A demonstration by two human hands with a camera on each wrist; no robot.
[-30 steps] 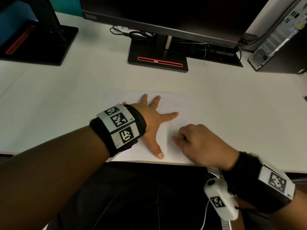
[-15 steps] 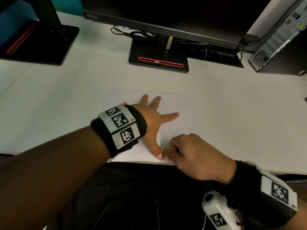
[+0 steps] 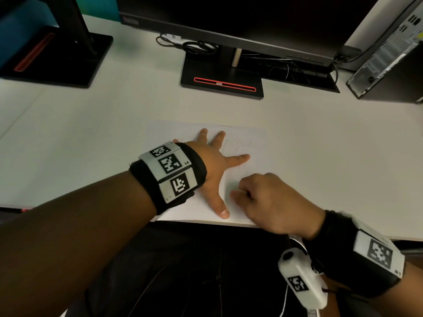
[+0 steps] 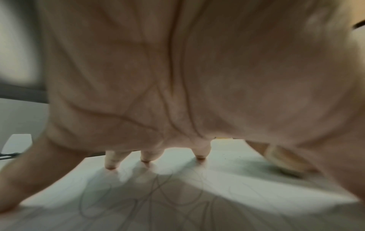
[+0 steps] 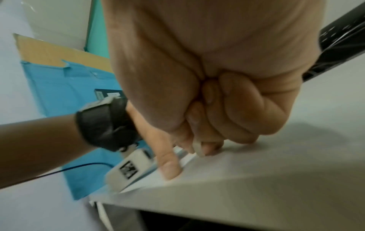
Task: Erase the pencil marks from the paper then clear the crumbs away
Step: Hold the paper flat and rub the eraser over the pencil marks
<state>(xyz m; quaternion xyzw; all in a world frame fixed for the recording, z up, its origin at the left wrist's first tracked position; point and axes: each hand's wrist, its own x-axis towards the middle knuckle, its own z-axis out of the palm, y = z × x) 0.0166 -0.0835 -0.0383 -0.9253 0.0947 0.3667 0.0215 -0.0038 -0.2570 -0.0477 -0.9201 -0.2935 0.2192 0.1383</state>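
Head view, nearest first: the right hand (image 3: 272, 202) sits at the desk's near edge with its fingers curled tight, its fingertips down on the paper (image 3: 247, 143) just right of the left thumb. From the right wrist view a pale sliver of eraser (image 5: 198, 147) pokes out between those curled fingers (image 5: 242, 109), its end touching the sheet. The left hand (image 3: 215, 165) lies just beside it to the left, flat and spread wide, palm down on the paper, thumb pointing back toward the desk edge and the other fingers fanned away. Under the left wrist camera, three fingertips (image 4: 111, 162) press on the sheet, and looping pencil marks (image 4: 158, 192) run below the palm. In the head view more faint scribbles (image 3: 238, 146) lie beyond the left index finger, farther than the right hand. Past the paper is bare white desk (image 3: 91, 124), then a monitor stand (image 3: 222, 81) at the back.
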